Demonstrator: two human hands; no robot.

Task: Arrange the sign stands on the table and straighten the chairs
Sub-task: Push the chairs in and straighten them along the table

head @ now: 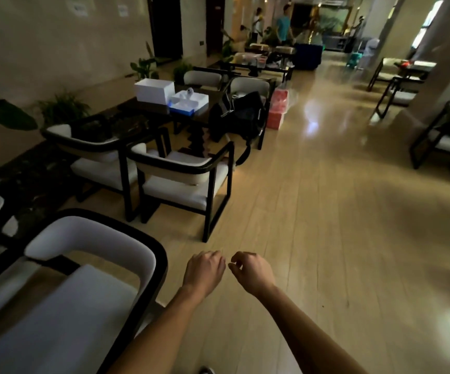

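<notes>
My left hand (203, 271) and my right hand (253, 271) hang side by side over the wooden floor, both empty with loosely curled fingers. A white-cushioned, black-framed armchair (83, 282) stands close at my lower left, its curved back just left of my left forearm. Two more such chairs (191, 182) (94, 157) stand ahead on the left, facing a dark table (191, 114). No sign stand is visible.
The dark table carries a white box (154, 90) and a blue-and-white box (189, 102). A black bag (241, 114) sits on a chair beside it, a pink box (277, 109) on the floor. More chairs (445, 133) line the right. People (283, 24) stand far down the aisle.
</notes>
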